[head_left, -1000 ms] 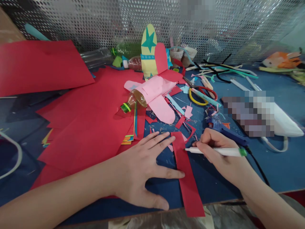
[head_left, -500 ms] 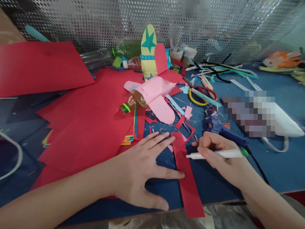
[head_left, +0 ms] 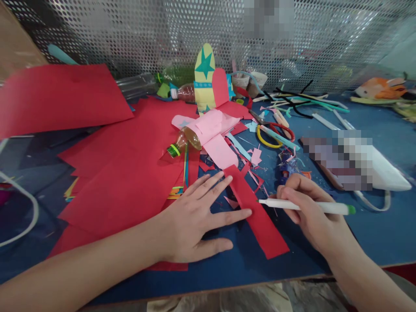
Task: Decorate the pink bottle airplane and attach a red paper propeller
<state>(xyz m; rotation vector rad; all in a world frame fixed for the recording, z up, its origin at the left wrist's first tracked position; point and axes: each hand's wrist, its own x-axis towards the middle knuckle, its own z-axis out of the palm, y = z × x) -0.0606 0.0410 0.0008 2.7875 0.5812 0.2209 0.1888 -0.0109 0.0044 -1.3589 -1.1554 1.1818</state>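
Observation:
A red paper strip (head_left: 263, 225) lies slantwise on the blue table in front of me. My left hand (head_left: 198, 216) is spread flat, its fingertips resting on the strip's left edge and upper end. Between the fingers of my right hand (head_left: 312, 216) is a white marker (head_left: 331, 208) with a green end. Its tip points left and meets or nearly meets the strip's right edge; I cannot tell which. Just beyond the strip sits a pink paper plane (head_left: 214, 125) built around a clear bottle with a green cap (head_left: 173, 150).
Red paper sheets (head_left: 130, 173) cover the left. Scissors (head_left: 271, 136), paper scraps (head_left: 256, 157) and a blue glue gun (head_left: 286, 169), partly hidden, lie beyond my right hand. A phone (head_left: 336, 162) is at right. Pipe cleaners (head_left: 302, 103) and a perforated metal screen (head_left: 195, 26) are behind.
The red strip has turned and moved up the table, its near end swinging right and off the table's front edge. My left hand has shifted slightly up; the marker has moved with the strip.

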